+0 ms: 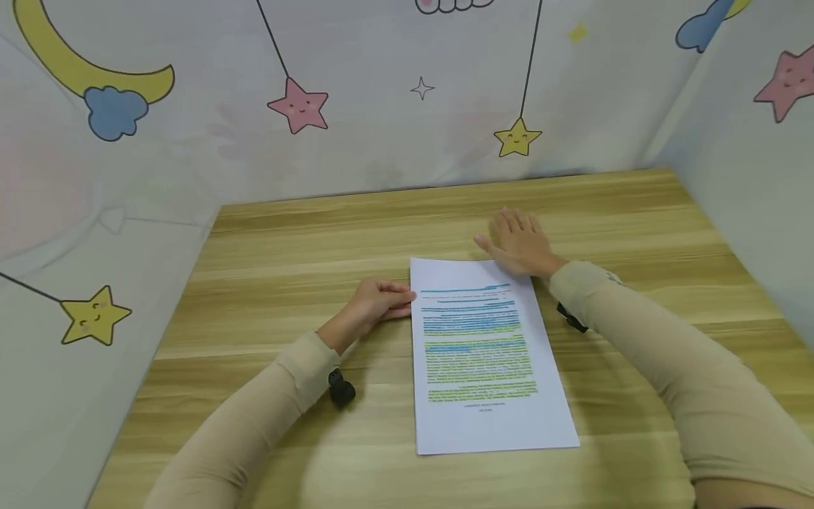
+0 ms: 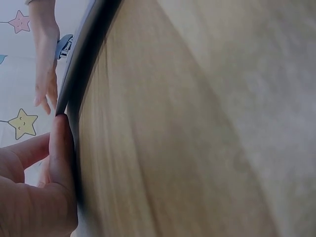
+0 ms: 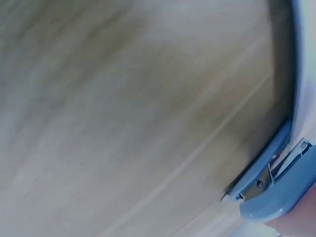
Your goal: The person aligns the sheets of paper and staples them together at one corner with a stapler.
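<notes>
A stack of printed paper [image 1: 496, 428] with blue and green highlighted lines lies in front of me on the wooden table. At its left edge my left hand [image 1: 372, 304] pinches the sheets between thumb and fingers. A dark gap shows beneath that edge in the left wrist view. My right hand [image 1: 521, 244] is over the top right corner, fingers straight and thumb spread. Under its palm a blue stapler [image 3: 279, 200] sits at the paper's edge, hidden in the head view; the left wrist view also catches this stapler [image 2: 64, 47].
The wooden table [image 1: 286, 240] ends at a white cloth backdrop [image 1: 375, 148] printed with stars and moons. Cloth also hangs along the left and right sides. Black straps or cameras sit at both wrists.
</notes>
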Available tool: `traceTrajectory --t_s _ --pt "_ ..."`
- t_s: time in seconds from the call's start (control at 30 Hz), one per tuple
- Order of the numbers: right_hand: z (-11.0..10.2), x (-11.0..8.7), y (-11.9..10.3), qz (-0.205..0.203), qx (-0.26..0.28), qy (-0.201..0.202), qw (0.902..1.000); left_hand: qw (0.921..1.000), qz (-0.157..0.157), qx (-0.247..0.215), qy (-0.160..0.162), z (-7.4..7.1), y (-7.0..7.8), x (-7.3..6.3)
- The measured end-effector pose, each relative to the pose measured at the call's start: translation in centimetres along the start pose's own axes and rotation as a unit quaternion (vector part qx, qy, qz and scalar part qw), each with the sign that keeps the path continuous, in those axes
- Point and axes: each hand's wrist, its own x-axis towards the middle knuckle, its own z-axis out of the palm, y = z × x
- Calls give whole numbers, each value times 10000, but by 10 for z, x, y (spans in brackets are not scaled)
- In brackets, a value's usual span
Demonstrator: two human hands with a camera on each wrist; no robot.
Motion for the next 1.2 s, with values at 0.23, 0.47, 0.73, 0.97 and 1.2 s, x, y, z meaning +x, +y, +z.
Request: traceTrajectory --t_s 0.23,0.47,0.73,0.97,1.2 --pt "-7 -3 -6 -101 309 2 9995 10000 -87 -19 17 -2 1 -3" --pt "-23 -11 -5 -238 519 438 9974 9999 -88 -63 32 0 2 -3" --pt "-54 -29 7 -236 794 284 9962 9999 -119 -65 61 -1 1 -4" --pt "-75 -47 15 -867 1062 -226 9903 9999 -99 -116 65 -2 2 -5" --pt "-78 -60 22 -1455 887 -423 9845 9998 -142 -149 54 -2 2 -6"
